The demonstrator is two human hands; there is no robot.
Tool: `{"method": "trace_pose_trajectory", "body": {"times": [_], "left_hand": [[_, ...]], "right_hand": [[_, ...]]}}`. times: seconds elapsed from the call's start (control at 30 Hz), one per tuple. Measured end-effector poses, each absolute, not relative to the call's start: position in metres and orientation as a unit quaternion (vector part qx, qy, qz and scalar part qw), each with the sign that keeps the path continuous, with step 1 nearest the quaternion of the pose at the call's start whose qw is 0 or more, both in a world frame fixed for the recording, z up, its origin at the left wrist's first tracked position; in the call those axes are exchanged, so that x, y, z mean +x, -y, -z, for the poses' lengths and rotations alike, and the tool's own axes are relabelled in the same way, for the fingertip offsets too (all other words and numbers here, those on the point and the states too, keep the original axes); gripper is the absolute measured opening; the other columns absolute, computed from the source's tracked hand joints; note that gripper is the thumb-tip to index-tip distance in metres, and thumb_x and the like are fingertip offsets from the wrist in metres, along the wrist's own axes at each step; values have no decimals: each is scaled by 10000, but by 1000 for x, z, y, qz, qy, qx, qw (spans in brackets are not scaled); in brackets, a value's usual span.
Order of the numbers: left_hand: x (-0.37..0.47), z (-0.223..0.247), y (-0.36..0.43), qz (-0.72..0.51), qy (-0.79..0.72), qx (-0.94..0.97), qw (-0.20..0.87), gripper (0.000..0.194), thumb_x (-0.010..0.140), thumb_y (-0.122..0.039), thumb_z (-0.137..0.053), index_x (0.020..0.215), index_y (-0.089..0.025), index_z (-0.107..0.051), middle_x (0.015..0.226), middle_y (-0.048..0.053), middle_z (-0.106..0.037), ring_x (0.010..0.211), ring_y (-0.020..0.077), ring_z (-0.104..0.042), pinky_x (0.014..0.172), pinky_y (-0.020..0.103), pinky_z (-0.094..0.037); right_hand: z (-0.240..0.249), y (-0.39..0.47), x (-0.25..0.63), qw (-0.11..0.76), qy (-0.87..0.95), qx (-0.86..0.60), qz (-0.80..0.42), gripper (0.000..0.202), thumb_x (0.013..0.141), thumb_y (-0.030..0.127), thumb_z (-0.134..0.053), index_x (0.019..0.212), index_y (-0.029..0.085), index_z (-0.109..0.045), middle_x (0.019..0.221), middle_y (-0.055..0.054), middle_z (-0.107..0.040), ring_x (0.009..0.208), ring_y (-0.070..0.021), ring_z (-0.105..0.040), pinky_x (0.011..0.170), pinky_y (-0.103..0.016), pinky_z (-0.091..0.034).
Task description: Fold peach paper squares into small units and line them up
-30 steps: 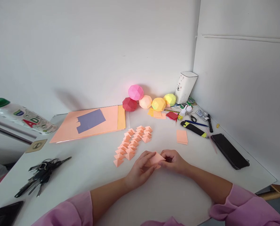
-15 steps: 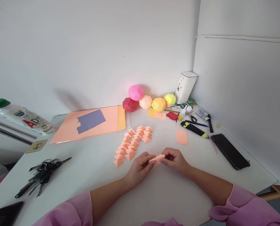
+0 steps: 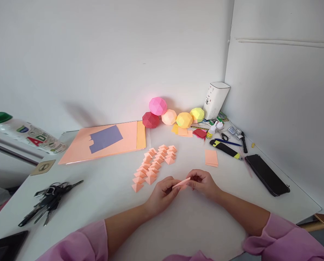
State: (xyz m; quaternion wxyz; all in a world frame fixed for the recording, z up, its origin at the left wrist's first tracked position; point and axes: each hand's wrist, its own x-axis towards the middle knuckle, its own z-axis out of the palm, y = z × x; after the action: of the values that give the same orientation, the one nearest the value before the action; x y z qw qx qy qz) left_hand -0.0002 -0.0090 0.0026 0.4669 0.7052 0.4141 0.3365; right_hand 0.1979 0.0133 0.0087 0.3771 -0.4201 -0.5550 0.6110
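Between my two hands is a small folded piece of peach paper [image 3: 181, 183], seen nearly edge-on above the table. My left hand [image 3: 162, 195] pinches its left end with thumb and fingers. At its right end, my right hand [image 3: 204, 183] grips it the same way; some fingertips are hidden behind the paper. Just beyond and left of my left hand stand rows of small folded peach paper pyramids [image 3: 151, 173]. A short stack of flat peach paper pieces [image 3: 211, 158] lies beyond my right hand.
Faceted paper balls [image 3: 158, 106] sit against the back wall. Large paper sheets [image 3: 74, 145] lie back left, with keys [image 3: 51, 199] and a bottle [image 3: 31, 136] on the left. To the right are a box cutter [image 3: 225, 149], a glue bottle [image 3: 211, 131] and a phone [image 3: 267, 175].
The folded paper has tilted a little between my fingers and now looks thinner, more edge-on. Both hands stay in nearly the same place and keep their hold.
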Motion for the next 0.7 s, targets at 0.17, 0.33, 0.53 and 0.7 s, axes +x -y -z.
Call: {"method": "trace_pose_trajectory", "body": {"times": [0.17, 0.33, 0.53, 0.7], "left_hand": [[0, -4, 9, -322, -414, 720, 454, 311, 906, -332, -427, 1110, -236, -642, 715, 7, -506, 656, 127, -506, 599, 236, -406], [0, -4, 8, -319, -414, 725, 449, 319, 903, -336, -422, 1091, -229, -656, 693, 3, -473, 622, 122, -480, 577, 233, -395], [0, -4, 9, -311, -412, 724, 458, 328, 906, -329, -411, 1096, -221, -655, 697, 8, -471, 639, 129, -482, 587, 237, -395], [0, -4, 10, -310, -414, 725, 455, 326, 910, -327, -407, 1107, -236, -650, 690, 4, -469, 648, 132, -483, 598, 238, -400]], "right_hand": [[-12, -14, 198, 383, 557, -406, -615, 184, 707, 335, -715, 738, 171, -636, 659, 16, -559, 553, -94, -483, 508, -232, -434], [-10, -14, 199, 389, 562, -400, -611, 173, 720, 330, -706, 724, 172, -636, 680, 15, -557, 543, -89, -482, 494, -228, -430], [-7, -16, 201, 389, 552, -396, -623, 173, 718, 322, -714, 716, 171, -629, 684, 18, -555, 532, -83, -480, 493, -227, -418], [-4, -18, 202, 387, 549, -387, -632, 169, 709, 313, -724, 713, 172, -630, 676, 20, -560, 522, -79, -468, 495, -226, -402]]}}
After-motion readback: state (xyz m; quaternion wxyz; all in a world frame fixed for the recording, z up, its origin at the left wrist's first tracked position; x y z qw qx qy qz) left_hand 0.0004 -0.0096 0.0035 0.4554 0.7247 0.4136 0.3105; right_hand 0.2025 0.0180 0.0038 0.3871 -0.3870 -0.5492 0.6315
